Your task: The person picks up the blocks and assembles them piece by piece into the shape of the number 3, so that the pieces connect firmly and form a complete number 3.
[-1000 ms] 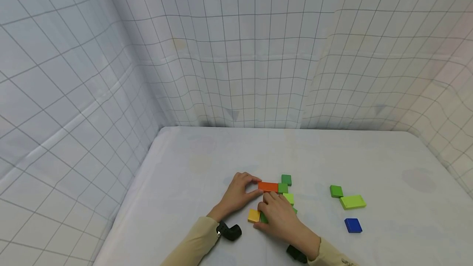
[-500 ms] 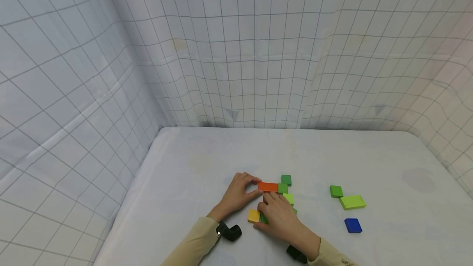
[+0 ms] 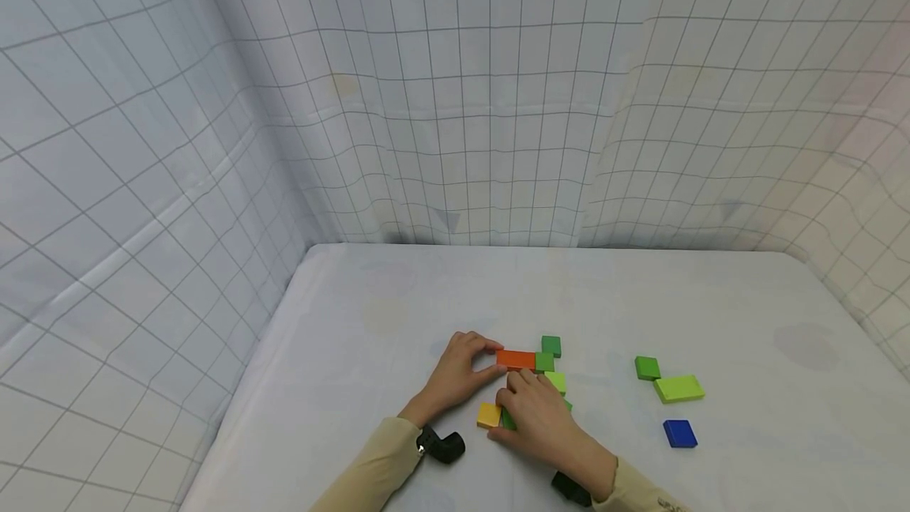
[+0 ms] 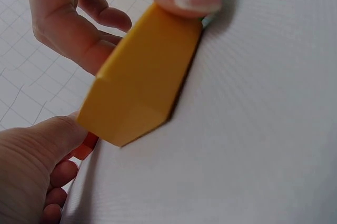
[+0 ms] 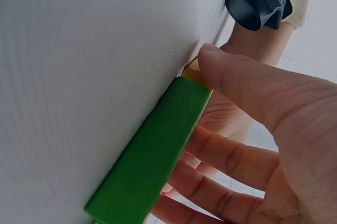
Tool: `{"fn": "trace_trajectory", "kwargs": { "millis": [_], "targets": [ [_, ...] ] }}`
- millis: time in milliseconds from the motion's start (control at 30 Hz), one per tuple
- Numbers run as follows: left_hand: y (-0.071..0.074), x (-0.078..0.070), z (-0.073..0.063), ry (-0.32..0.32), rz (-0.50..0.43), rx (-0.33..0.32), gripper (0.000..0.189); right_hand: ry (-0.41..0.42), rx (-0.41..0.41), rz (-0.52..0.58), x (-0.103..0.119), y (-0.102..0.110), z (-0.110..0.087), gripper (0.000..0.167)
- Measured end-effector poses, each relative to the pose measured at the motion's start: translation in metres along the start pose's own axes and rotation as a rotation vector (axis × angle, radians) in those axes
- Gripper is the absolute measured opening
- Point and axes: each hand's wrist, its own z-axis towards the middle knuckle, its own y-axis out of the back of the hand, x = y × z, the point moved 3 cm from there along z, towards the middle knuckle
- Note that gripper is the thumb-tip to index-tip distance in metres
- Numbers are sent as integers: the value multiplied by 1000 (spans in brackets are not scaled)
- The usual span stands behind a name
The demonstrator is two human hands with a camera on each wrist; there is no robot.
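My left hand (image 3: 456,376) is at the left end of a red rectangular block (image 3: 516,359), pinching it between thumb and fingers. My right hand (image 3: 539,415) reaches over the nearer blocks, its thumb and a finger pinching a yellow block (image 3: 489,416). In the left wrist view the right thumb presses one side of this yellow block (image 4: 142,79), with a finger on the opposite side. A long green block (image 5: 152,150) abuts the yellow one and lies partly under the right palm. Right of the red block sits a small green block (image 3: 543,362). Other parts of the block group are hidden beneath the right hand.
A darker green block (image 3: 550,346) stands at the group's far corner, and a lime block (image 3: 556,382) at its right. Farther right lie a green square (image 3: 647,368), a lime rectangle (image 3: 679,389) and a blue block (image 3: 680,434). Gridded white curtains (image 3: 455,101) surround the table.
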Motion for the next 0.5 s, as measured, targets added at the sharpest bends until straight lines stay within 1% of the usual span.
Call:
{"fn": "trace_trajectory", "kwargs": {
  "millis": [167,300,400,467,500],
  "targets": [
    [2,-3,-2,6,-6,0,31,-6,22,0,1,2,0,40],
    [3,-5,-2,9,-22,3,31,-13,38,50,-1,8,-4,39],
    [2,-5,-2,7,-19,7,31,-27,9,83,-7,15,-14,36],
    [2,-5,-2,9,-15,8,31,-48,-26,80,-14,21,-21,33],
    [3,-5,-2,12,-12,8,31,-72,-37,75,-19,24,-26,32]
  ]
}}
